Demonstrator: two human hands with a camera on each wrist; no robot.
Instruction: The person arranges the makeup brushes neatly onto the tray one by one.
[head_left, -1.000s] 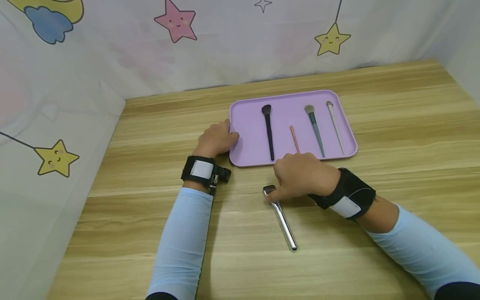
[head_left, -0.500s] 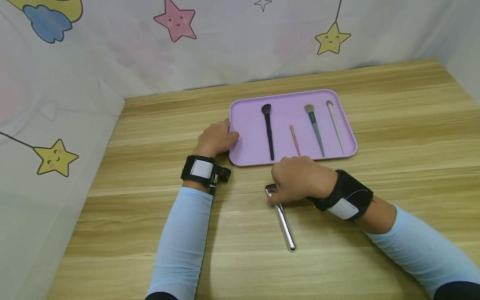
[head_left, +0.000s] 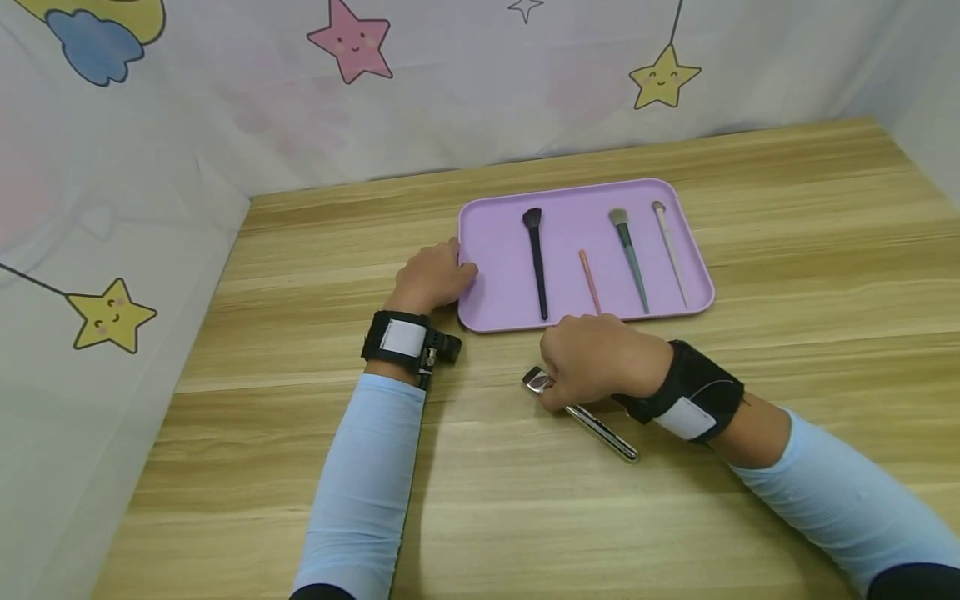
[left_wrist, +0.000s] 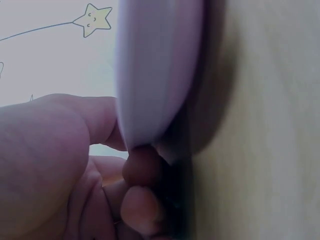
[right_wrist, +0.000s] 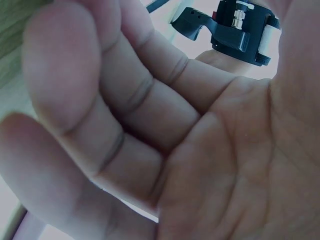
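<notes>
In the head view my left hand (head_left: 432,277) grips the left edge of a lilac tray (head_left: 495,321), its thumb over the rim. The left wrist view shows fingertips (left_wrist: 142,210) tucked beneath the tray's edge. Just in front of the tray, my right hand (head_left: 600,358) pinches a shiny silver slim-handled tool (head_left: 603,433) near its wider, dark-tipped head. The handle points toward the front right, low over the table. Curled fingers (right_wrist: 65,65) and the palm fill the right wrist view, where the tool itself is out of sight.
On the tray lie a black makeup brush (head_left: 537,267), a short pink brush (head_left: 589,283), a green-handled brush (head_left: 632,262) and a slim white brush (head_left: 671,258). A wooden table (head_left: 315,275) lies beneath; a printed curtain (head_left: 465,92) stands behind.
The silver tool has swung round, its handle end moving right and away from me. My right hand has shifted slightly left and nearer; the left hand and tray have stayed put.
</notes>
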